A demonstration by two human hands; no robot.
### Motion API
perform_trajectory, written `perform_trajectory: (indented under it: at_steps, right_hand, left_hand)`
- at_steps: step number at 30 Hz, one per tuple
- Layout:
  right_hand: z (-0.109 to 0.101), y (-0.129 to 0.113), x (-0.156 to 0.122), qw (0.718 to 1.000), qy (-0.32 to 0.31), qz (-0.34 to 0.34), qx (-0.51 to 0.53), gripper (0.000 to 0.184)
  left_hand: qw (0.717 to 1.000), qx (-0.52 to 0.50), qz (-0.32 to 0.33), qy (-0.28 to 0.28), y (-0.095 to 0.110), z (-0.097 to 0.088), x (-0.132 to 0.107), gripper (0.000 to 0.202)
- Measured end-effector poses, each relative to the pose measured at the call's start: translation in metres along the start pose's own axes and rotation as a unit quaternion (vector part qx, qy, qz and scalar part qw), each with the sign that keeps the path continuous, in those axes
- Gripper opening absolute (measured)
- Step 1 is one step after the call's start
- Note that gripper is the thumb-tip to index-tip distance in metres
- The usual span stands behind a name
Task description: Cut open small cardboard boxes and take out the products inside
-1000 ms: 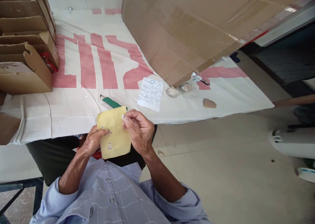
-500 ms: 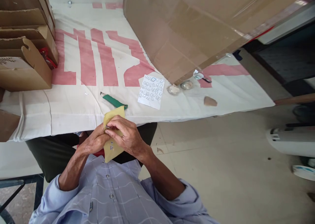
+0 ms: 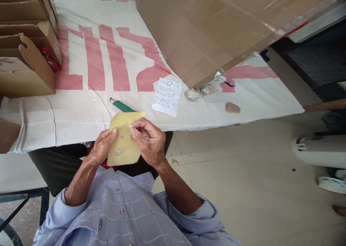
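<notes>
My left hand (image 3: 101,147) grips the left edge of a yellow sheet (image 3: 125,150), its thumb lying on top. Several small cut-out bits with dark marks lie on that sheet. Over the sheet's right side, my right hand (image 3: 151,141) pinches a tiny white piece (image 3: 131,126) between thumb and forefinger. A green utility knife (image 3: 123,106) lies on the table just beyond the sheet, partly covered by it. Right of the knife rests a white paper (image 3: 167,97) printed with rows of small outlined shapes.
A large cardboard box (image 3: 211,30) stands at the back right of the cloth-covered table (image 3: 72,120). Open cardboard boxes (image 3: 29,66) are stacked at the left. Two small clear-wrapped items (image 3: 191,94) and a brown scrap (image 3: 233,107) lie near the right front.
The yellow sheet has turned flatter towards me, showing more of its face. My right hand has moved off the sheet's middle to the right, now with a white piece visible at its fingertips.
</notes>
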State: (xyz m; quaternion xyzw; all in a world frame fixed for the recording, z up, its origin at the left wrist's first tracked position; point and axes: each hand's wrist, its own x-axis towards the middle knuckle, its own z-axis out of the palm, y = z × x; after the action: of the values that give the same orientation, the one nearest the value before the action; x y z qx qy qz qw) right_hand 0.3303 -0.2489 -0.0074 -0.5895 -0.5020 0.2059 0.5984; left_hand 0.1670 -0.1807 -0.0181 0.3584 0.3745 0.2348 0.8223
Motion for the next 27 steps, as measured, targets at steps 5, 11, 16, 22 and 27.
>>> perform_trajectory:
  at_steps: [5,11,16,22,27]
  right_hand:
    - [-0.01,-0.006,-0.006,0.995,-0.058,-0.07,-0.029,0.012]
    - [-0.006,-0.003,-0.017,0.984,-0.089,-0.103,-0.111,0.013]
    - [-0.001,-0.002,-0.02,0.979,-0.096,-0.125,-0.131,0.011]
    - [0.003,0.0,-0.023,0.97,-0.11,-0.13,-0.174,0.006]
    - [0.005,0.0,-0.023,0.974,-0.104,-0.128,-0.152,0.011]
  left_hand:
    - [0.987,-0.133,0.057,0.071,0.003,0.004,0.008,0.048]
    - [0.974,-0.204,0.074,0.069,0.012,0.015,0.01,0.043]
    - [0.97,-0.216,0.085,0.066,0.015,0.022,0.008,0.042]
    - [0.968,-0.224,0.088,0.066,0.017,0.032,0.008,0.042]
    - [0.969,-0.225,0.093,0.049,0.021,0.037,0.006,0.037]
